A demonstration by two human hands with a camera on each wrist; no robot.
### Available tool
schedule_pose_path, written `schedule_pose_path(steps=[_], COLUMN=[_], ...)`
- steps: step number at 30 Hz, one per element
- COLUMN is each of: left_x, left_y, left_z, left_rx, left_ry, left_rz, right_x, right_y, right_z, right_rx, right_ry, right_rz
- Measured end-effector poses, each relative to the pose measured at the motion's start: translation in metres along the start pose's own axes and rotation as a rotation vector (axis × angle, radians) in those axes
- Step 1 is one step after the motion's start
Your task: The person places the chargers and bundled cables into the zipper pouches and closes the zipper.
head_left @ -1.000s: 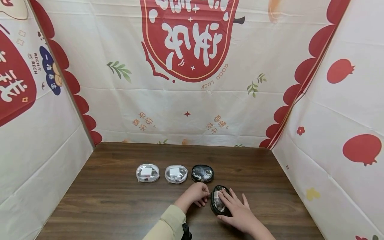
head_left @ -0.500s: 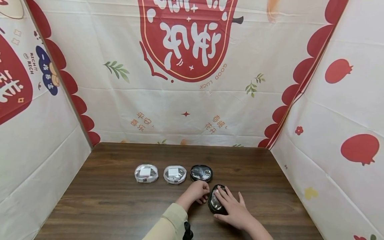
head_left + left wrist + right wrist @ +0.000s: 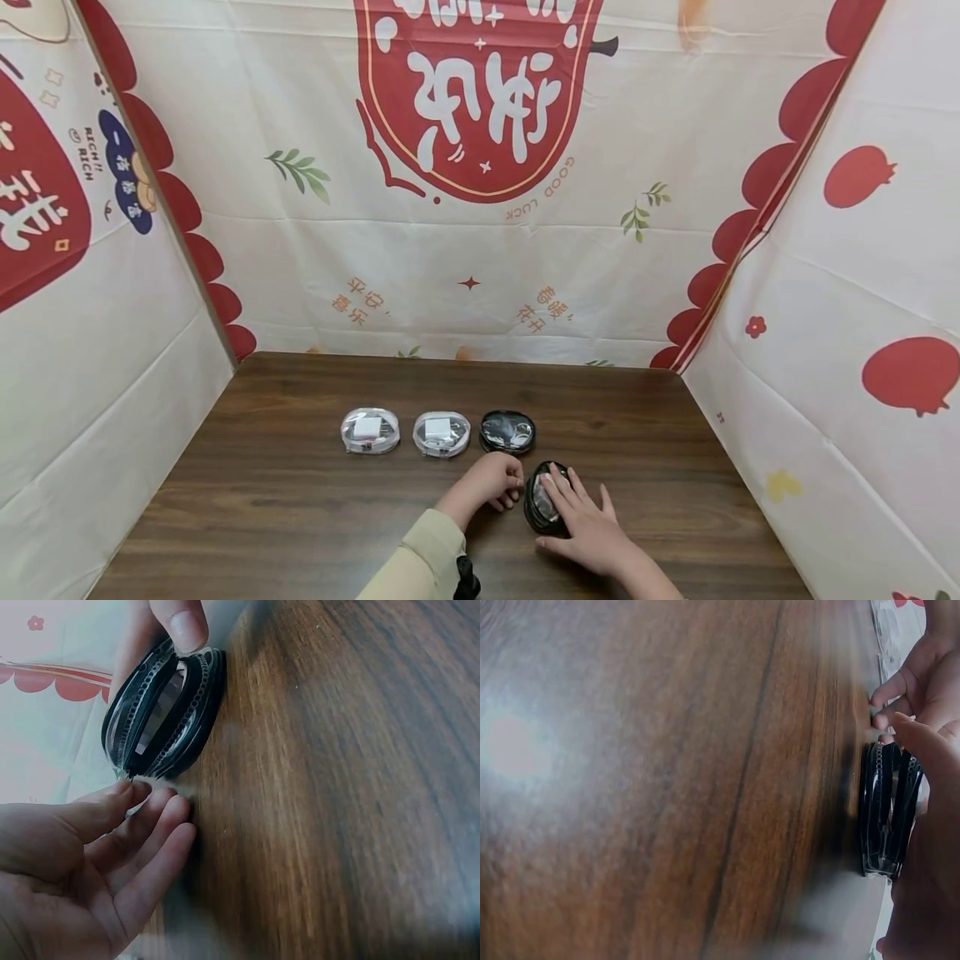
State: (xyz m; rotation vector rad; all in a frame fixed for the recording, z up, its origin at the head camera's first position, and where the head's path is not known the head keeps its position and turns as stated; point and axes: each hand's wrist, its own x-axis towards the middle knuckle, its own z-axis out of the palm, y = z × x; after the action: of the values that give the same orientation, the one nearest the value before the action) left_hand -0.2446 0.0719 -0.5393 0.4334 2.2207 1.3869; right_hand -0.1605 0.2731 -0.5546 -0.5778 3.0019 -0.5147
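A small oval black pouch (image 3: 542, 506) with a clear top lies on the table under my right hand (image 3: 588, 521). Straight fingers of that hand rest across its top, and the thumb lies near its front side. In the left wrist view the pouch (image 3: 202, 712) stands on edge in the picture, its zip parted, with something pale inside. Thumb and forefinger of my left hand (image 3: 97, 862) pinch the zipper pull (image 3: 129, 778) at the pouch's end; the other fingers are loosely bent. The right wrist view shows the pouch (image 3: 877, 817) from the side, also with a gap along its zip.
Behind my hands stands a row: two clear oval pouches, the left one (image 3: 370, 443) and the middle one (image 3: 442, 446), each with a white block inside, then another black pouch (image 3: 507, 433). Printed cloth walls (image 3: 465, 250) enclose the back and sides of the wooden table (image 3: 262, 483).
The black pouch and my right hand have shifted very slightly left, toward my left hand. The left hand stays almost in place. The row of pouches has not moved.
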Motion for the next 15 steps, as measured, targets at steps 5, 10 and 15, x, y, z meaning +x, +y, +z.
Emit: schedule_pose_path(steps=[5, 10, 15], left_x=[-0.006, -0.01, -0.013], left_y=[-0.002, -0.001, 0.0], left_z=[-0.003, -0.003, -0.002], left_rx=[0.012, 0.005, 0.008], left_ry=[-0.042, -0.067, -0.115], left_rz=[0.0, 0.017, 0.001], right_x=[0.001, 0.002, 0.002], right_y=[0.001, 0.001, -0.001], right_z=[0.003, 0.003, 0.0], right_rx=[-0.006, 0.012, 0.035], right_ry=[0.007, -0.009, -0.03], right_rz=[0.009, 0.01, 0.025])
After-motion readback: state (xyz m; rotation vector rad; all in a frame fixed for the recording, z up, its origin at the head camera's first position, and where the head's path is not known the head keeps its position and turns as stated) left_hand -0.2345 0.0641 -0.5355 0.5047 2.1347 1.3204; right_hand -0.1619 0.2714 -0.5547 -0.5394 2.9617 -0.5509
